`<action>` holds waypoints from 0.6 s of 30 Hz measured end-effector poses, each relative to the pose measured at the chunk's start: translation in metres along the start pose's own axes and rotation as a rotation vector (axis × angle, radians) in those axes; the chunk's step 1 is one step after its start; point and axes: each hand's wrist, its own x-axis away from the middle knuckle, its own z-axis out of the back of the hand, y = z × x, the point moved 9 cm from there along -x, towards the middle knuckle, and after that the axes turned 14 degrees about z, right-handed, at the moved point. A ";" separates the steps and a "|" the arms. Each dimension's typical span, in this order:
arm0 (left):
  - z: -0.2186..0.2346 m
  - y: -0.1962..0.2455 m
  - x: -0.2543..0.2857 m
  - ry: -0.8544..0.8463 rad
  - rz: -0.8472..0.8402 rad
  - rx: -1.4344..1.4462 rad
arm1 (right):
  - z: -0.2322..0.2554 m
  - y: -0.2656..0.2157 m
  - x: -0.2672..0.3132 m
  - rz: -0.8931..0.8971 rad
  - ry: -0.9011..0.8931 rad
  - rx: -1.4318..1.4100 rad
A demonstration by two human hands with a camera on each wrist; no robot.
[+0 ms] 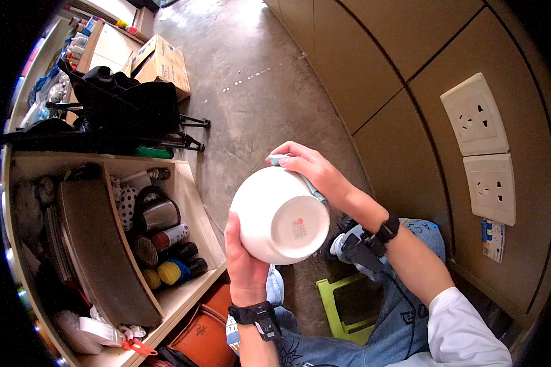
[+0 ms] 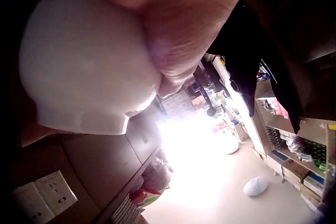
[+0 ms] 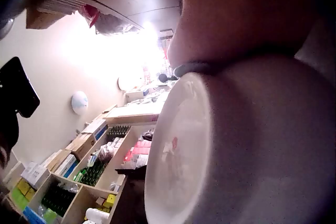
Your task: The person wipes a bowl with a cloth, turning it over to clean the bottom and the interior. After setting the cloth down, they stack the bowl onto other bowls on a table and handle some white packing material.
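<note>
At the centre of the frame, a white bowl (image 1: 280,215) is held bottom-up; the left hand (image 1: 243,260) grips its lower edge, and the right hand (image 1: 309,169) presses a cloth (image 1: 300,174) against its far side.

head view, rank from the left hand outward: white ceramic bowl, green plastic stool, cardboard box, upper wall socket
1. White ceramic bowl: in the left hand itself, base facing the camera.
2. Green plastic stool: on the floor, just right of that hand and lower.
3. Cardboard box: far up the floor, upper left.
3. Upper wall socket: on the wall, far right. Too close to call against the box.
</note>
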 end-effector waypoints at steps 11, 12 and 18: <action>0.003 0.004 -0.007 -0.104 0.005 0.270 | -0.013 -0.037 0.003 0.359 0.028 -0.108; 0.002 0.004 -0.008 -0.108 0.004 0.292 | -0.013 -0.037 0.003 0.379 0.029 -0.106; 0.007 -0.002 -0.011 -0.033 -0.002 0.338 | -0.013 -0.033 0.006 0.378 0.093 -0.019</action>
